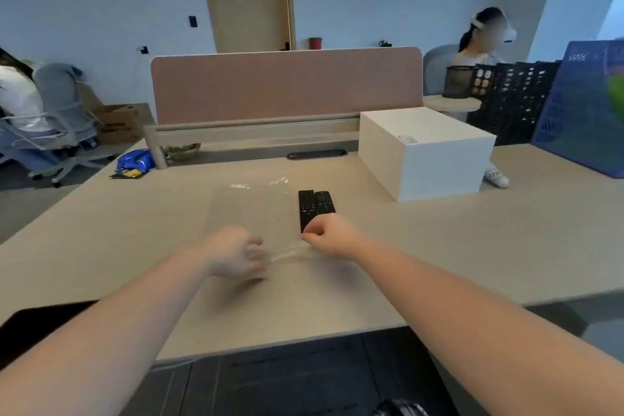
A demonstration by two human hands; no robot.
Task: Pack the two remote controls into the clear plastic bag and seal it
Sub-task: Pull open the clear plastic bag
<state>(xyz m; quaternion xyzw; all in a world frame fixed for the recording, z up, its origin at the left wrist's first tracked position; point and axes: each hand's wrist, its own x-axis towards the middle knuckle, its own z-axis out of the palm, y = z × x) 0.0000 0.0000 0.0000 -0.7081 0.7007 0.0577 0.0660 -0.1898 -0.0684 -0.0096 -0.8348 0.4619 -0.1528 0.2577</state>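
Note:
A clear plastic bag (251,209) lies flat on the light wooden desk (439,246), its near edge lifted and bunched between my hands. My left hand (233,252) pinches that edge on the left. My right hand (332,235) pinches it on the right, fingers curled. Two black remote controls, one (306,208) and the other (324,202), lie side by side just right of the bag, outside it. My right hand hides their near ends.
A white box (425,152) stands on the desk at the right, with a small white object (497,177) beside it. Blue (584,118) and dark crates (513,98) are at far right. A pink divider (287,84) closes the back. A blue snack packet (133,163) lies far left. People sit at both sides.

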